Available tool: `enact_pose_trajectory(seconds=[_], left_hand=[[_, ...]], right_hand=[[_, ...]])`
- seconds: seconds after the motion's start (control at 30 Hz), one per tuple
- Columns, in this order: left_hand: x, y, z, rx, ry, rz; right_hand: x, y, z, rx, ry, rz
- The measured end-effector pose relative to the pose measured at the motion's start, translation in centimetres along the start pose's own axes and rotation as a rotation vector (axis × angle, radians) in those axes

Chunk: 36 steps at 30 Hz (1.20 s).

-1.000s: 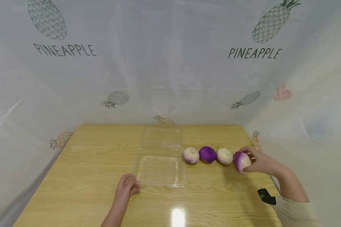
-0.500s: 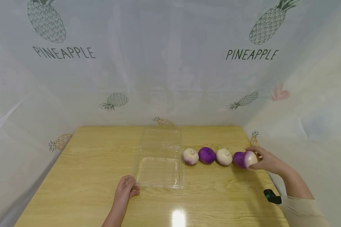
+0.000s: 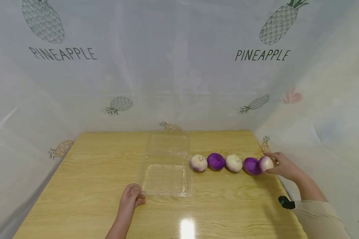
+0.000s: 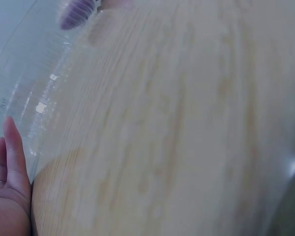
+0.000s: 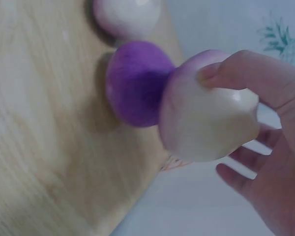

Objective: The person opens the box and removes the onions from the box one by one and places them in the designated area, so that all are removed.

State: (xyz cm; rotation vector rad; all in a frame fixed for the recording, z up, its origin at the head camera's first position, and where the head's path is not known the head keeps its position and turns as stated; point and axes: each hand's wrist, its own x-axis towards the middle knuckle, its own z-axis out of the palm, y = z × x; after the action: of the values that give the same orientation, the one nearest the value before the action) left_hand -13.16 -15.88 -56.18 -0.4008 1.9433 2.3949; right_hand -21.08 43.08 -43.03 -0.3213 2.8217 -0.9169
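Note:
In the head view my right hand (image 3: pixel 287 167) holds a white-and-purple turnip (image 3: pixel 266 164) at the right end of a row. Its thumb and fingers grip the pale side, plain in the right wrist view. The held turnip (image 5: pixel 206 113) overlaps a purple turnip (image 5: pixel 137 83) beside it. Further left in the row lie a pale turnip (image 3: pixel 234 163), a deep purple turnip (image 3: pixel 216 161) and a white turnip with a purple tinge (image 3: pixel 198 163). My left hand (image 3: pixel 131 196) rests at the near left corner of a clear plastic clamshell box (image 3: pixel 164 194), its fingers touching the rim.
The box stands unfolded, its lid (image 3: pixel 168 143) lying back toward the far edge of the wooden table (image 3: pixel 101 166). A pineapple-print sheet (image 3: pixel 179 76) hangs behind and along both sides. The right table edge runs close under the right hand.
My right hand has carried its turnip rightward, away from the row's other turnips, uncovering the purple one beside it. The left hand stays at the box corner. The head view has shifted slightly.

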Motion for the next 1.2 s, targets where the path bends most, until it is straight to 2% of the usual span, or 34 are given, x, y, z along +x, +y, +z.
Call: enact_pose_trajectory(seconds=[0.2, 0.37, 0.7, 0.87, 1.2], left_hand=[[0.1, 0.0, 0.1, -0.009, 0.007, -0.01], [0.0, 0.0, 0.0, -0.002, 0.002, 0.006], [-0.2, 0.2, 0.0, 0.002, -0.005, -0.001], [0.0, -0.1, 0.0, -0.003, -0.001, 0.004], [-0.1, -0.1, 0.0, 0.009, -0.001, 0.011]], right_hand=[[-0.1, 1.5, 0.6, 0.041, 0.076, -0.006], [-0.4, 2.3, 0.8, 0.038, 0.108, 0.034], [-0.6, 3.4, 0.7, 0.035, 0.055, 0.104], [-0.4, 4.3, 0.8, 0.042, 0.054, 0.124], [-0.2, 5.5, 1.4, 0.14, 0.06, 0.177]])
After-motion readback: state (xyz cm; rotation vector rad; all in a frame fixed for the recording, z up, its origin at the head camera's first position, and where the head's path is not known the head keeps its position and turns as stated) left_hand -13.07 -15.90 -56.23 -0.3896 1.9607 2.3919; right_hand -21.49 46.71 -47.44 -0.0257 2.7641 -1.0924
